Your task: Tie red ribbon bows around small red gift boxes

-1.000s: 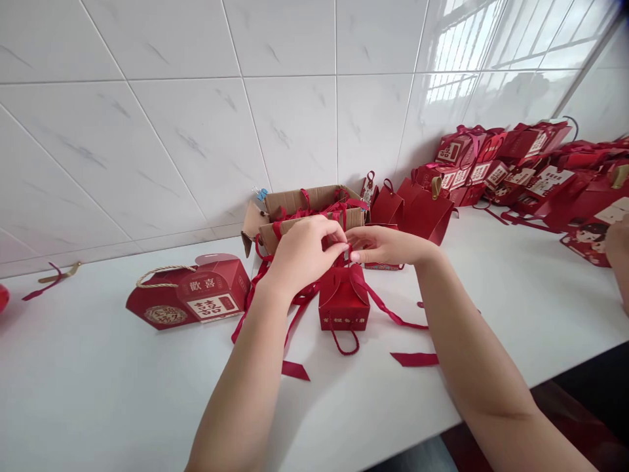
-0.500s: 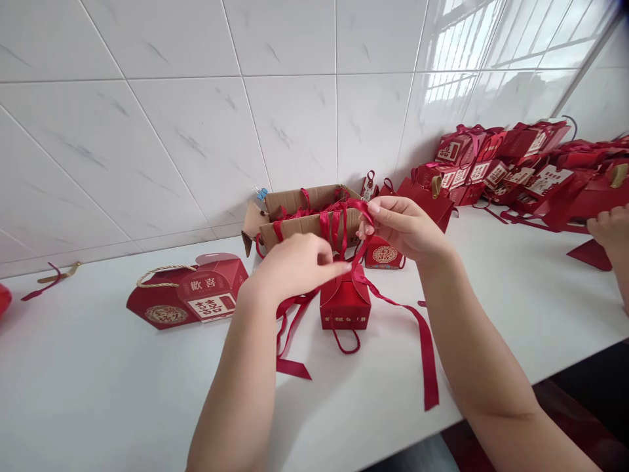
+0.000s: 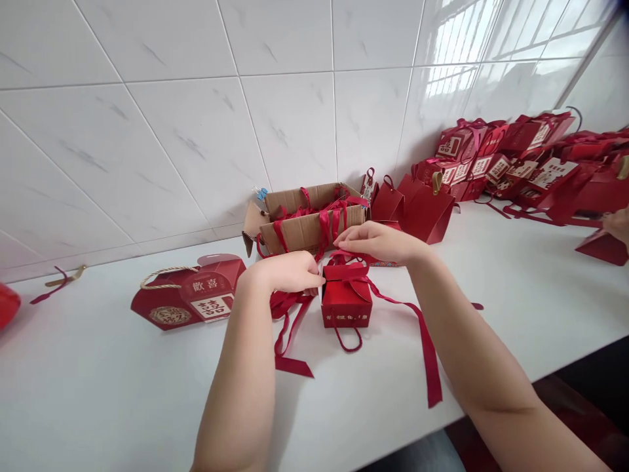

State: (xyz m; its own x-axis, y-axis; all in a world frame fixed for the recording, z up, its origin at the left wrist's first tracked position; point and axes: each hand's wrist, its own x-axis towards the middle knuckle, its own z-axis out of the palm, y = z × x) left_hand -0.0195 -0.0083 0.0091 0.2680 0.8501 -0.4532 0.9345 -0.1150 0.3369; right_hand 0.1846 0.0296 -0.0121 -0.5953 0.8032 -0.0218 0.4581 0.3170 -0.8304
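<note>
A small red gift box [image 3: 346,305] with gold lettering stands on the white table, a cord loop hanging from its front. Red ribbon [image 3: 428,354] crosses its top and trails off to the right, where it lies flat. At the box's left upper edge is my left hand [image 3: 295,272], fingers closed; what they pinch is hidden. My right hand [image 3: 376,241] is just behind and above the box top, its fingertips pinched on the red ribbon. More loose ribbon lies left of the box, partly behind my left forearm.
Behind the hands, a cardboard box [image 3: 295,233] holds red ribbons. A larger red gift box [image 3: 189,298] with a rope handle sits left. Many red boxes [image 3: 459,147] are piled back right. Another person's hand [image 3: 618,226] shows at the right edge.
My right hand has come down and left to the box top with the ribbon. My left hand has moved slightly right and down, to the box's left edge. The other person's hand has shifted right.
</note>
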